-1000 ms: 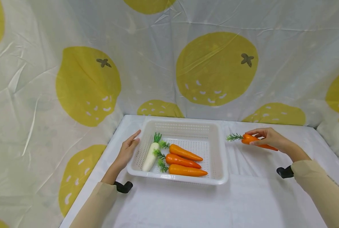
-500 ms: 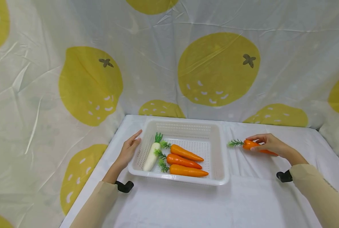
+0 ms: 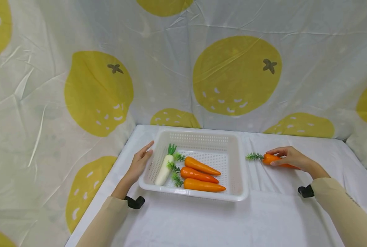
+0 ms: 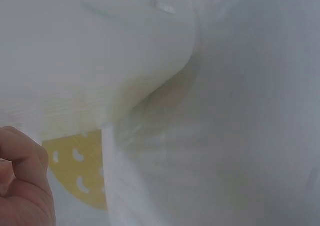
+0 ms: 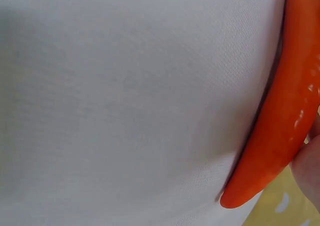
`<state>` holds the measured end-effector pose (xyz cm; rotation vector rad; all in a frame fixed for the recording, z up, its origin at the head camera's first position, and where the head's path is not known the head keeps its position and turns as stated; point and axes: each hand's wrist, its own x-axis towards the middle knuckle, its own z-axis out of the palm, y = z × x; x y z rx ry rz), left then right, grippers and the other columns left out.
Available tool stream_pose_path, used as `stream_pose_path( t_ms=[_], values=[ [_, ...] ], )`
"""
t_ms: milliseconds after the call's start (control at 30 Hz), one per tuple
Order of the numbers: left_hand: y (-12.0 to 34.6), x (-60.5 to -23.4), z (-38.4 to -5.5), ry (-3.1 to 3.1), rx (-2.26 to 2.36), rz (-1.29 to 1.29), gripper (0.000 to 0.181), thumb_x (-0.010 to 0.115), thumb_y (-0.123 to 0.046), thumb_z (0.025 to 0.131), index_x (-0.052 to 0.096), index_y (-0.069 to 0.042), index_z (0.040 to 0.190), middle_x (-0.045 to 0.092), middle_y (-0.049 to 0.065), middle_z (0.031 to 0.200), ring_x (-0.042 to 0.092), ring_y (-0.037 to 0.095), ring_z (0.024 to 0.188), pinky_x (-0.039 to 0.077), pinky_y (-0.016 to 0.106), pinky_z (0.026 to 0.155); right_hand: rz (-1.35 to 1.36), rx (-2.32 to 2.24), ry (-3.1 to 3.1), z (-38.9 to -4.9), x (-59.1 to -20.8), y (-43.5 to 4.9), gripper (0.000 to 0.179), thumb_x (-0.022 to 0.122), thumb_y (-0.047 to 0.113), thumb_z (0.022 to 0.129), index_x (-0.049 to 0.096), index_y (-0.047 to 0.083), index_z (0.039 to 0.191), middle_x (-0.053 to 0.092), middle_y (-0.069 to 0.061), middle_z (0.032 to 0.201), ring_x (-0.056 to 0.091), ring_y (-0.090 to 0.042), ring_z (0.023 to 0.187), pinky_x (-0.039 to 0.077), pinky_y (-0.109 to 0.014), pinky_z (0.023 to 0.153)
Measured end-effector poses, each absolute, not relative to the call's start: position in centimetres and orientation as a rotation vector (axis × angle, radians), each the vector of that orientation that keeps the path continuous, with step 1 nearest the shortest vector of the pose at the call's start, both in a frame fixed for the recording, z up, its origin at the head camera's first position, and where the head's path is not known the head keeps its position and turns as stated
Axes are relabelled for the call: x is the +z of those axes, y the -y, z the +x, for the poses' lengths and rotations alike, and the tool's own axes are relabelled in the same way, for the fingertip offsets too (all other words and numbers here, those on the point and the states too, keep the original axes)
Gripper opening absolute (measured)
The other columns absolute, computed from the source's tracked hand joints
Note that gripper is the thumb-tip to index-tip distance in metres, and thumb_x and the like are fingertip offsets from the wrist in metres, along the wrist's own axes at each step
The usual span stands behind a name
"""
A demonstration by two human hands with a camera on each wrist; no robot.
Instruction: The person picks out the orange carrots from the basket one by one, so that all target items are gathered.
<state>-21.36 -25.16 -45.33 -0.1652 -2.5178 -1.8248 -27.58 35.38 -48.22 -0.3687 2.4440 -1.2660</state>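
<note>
My left hand (image 3: 139, 163) rests against the left side of a white plastic basket (image 3: 242, 171), index finger extended along it and thumb at the rim. In the left wrist view, bent fingers (image 4: 30, 161) show beside the basket's outer wall (image 4: 100, 51). Over to the right, my right hand (image 3: 289, 158) holds an orange carrot (image 3: 268, 159) between thumb and fingers. That carrot has a green leafy top pointing left and lies along the cloth. Its smooth tapered end (image 5: 275, 131) fills the right edge of the right wrist view, with a fingertip behind it.
Inside the basket lie three carrots (image 3: 203, 175) with green tops and a white radish (image 3: 164, 169) at their left. A white cloth (image 3: 202, 223) covers the table. Lemon-printed fabric (image 3: 158, 68) hangs behind and to the left.
My right hand has lowered slightly with the carrot, which now lies flatter on the cloth. The left hand and the basket keep their places; the head view has shifted a little.
</note>
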Motion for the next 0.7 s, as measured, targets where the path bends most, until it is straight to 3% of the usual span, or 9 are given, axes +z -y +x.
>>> stream_pose_path(
  t_ms=[367, 700],
  values=[
    [25.3, -45.7, -21.6, 2.515, -1.832, -0.159, 0.048, 0.044, -0.021, 0.109, 0.036, -0.011, 0.155, 0.059, 0.029, 0.128, 0.056, 0.032, 0.116, 0.047, 0.019, 0.084, -0.364, -1.15, -2.519, -27.5, -48.0, -35.5, 0.062, 0.083, 0.026, 0.083, 0.061, 0.0, 0.134, 0.063, -0.02, 0.128, 0.053, -0.032, 0.11, 0.045, -0.03, 0.089],
    [25.2, -45.4, -21.4, 2.516, -1.837, -0.161, 0.048, 0.044, -0.022, 0.109, 0.036, -0.011, 0.155, 0.06, 0.03, 0.124, 0.057, 0.034, 0.115, 0.047, 0.019, 0.084, -0.435, -1.23, -2.512, -27.3, -46.4, -35.7, 0.061, 0.08, 0.022, 0.086, 0.058, -0.003, 0.137, 0.062, -0.022, 0.13, 0.059, -0.032, 0.112, 0.051, -0.022, 0.083]
  ],
)
